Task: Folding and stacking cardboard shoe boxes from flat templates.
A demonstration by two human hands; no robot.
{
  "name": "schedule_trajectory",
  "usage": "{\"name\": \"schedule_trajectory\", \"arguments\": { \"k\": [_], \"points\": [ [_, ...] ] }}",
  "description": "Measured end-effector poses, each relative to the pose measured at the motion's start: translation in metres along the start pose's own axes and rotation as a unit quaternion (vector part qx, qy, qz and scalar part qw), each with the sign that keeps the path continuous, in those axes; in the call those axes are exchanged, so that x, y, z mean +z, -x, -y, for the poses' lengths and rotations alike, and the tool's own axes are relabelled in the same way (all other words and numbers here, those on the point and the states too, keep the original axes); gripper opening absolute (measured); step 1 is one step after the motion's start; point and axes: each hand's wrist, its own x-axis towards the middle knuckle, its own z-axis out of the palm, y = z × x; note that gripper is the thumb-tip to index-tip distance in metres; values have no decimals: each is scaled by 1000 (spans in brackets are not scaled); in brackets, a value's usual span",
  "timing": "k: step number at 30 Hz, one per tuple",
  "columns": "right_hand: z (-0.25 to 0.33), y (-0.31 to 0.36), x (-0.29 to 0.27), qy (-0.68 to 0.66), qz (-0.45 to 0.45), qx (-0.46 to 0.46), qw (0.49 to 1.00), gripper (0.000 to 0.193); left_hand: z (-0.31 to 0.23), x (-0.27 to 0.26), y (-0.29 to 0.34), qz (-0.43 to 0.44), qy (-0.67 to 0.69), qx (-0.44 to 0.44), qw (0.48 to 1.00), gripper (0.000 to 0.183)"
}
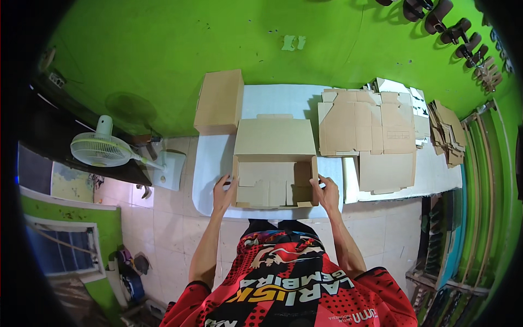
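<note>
Open cardboard box (275,164) was held at both ends
Sat on the white table (210,182), long axis running left-right. Left hand (224,192) and right hand (327,193), fingers half-curled, gripped opposite short sides, so neither was really nearer.

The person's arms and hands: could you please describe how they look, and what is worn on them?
The left hand and right hand are bare, with no gloves visible. Both forearms are bare up to short sleeves: the left sleeve and right sleeve are red with dark edges. They belong to a red and black shirt with printed lettering.
</note>
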Motion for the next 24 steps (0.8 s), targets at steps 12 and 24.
{"name": "schedule_trajectory", "arguments": {
  "k": [12,24],
  "points": [
    [-30,-14,-17,14,29,25,999,55,17,-20,-14,20,-141,26,989,41],
    [-11,-118,25,-247,147,90,954,61,-32,6,-93,121,173,-182,960,63]
  ]
}}
